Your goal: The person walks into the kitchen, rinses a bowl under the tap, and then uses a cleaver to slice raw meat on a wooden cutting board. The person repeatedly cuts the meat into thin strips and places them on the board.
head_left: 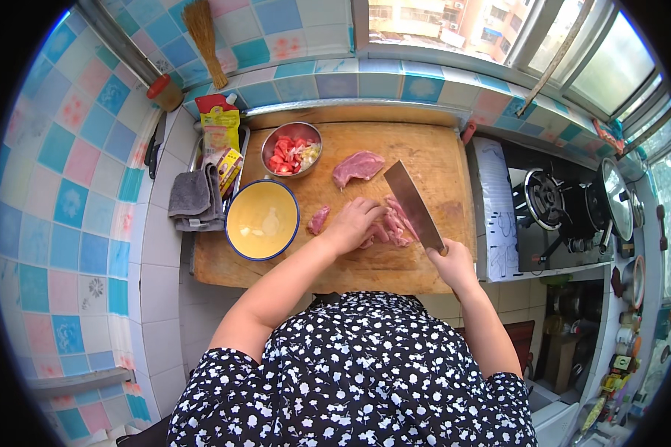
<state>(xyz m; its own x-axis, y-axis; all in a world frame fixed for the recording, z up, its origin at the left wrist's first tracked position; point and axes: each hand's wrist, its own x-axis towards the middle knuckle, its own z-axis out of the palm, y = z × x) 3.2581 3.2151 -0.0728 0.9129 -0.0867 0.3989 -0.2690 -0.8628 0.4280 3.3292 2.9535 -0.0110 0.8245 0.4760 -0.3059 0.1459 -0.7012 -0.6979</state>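
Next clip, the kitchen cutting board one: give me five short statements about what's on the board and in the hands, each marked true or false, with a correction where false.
1. The right hand holds a cleaver by its handle. True.
2. The left hand rests on the meat pieces beside the blade. True.
3. The yellow bowl is full of chopped tomato. False: it looks empty; the red chopped pieces are in the small metal bowl.
4. A larger uncut piece of meat lies on the wooden cutting board, apart from both hands. True.
5. The grey cloth lies on the stove. False: it lies left of the board; the stove is on the right.
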